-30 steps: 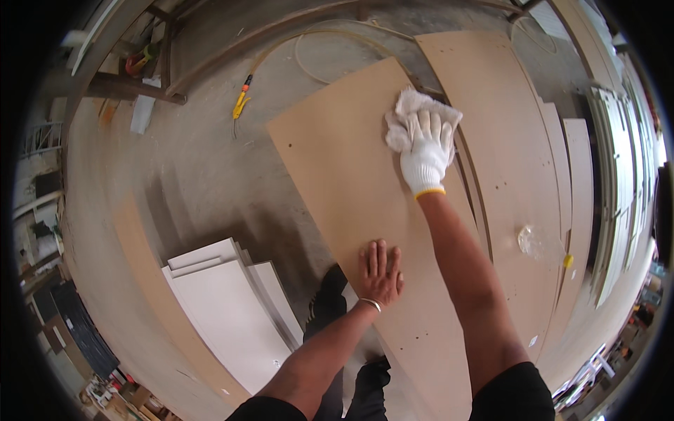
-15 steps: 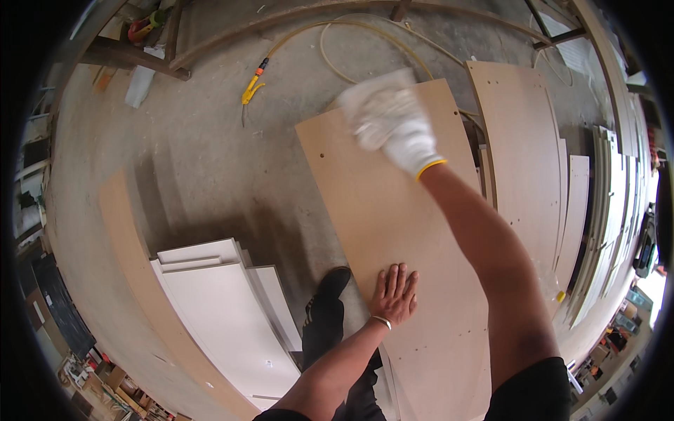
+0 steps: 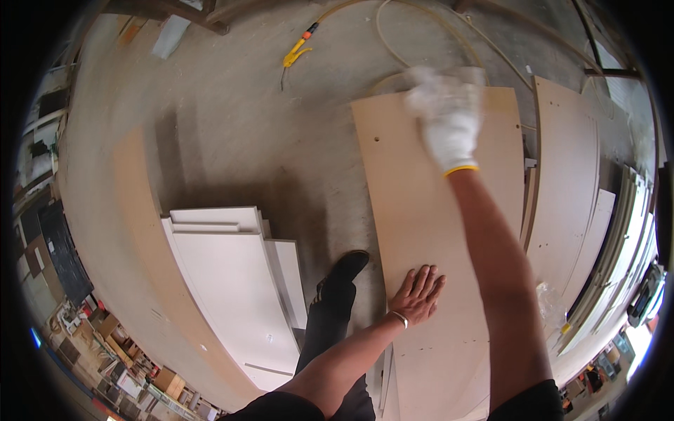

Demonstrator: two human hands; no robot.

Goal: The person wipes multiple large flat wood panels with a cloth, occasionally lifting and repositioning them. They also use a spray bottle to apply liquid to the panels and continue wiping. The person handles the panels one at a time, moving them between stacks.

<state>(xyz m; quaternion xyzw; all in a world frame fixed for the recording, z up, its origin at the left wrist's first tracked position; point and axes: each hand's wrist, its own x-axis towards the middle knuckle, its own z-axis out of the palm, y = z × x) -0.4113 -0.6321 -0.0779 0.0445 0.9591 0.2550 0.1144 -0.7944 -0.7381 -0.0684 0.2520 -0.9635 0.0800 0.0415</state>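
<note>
A long light-brown board with small drilled holes lies in front of me. My left hand, bare with a bracelet at the wrist, rests palm down on it with fingers stretched out. At the board's far end is my right hand, in a white work glove with a yellow cuff. It presses a whitish cloth over the far edge; motion smears both, and the fingers are hard to separate.
Stacked white panels lie to the left, beside a long brown strip. A yellow air blow gun with its hose lies on the floor beyond. More brown boards and a stack of pale strips stand right. My shoe is beside the board.
My gloved right hand has swept to the right across the board's far end with the cloth. The whole view has shifted; my left hand stays flat on the board.
</note>
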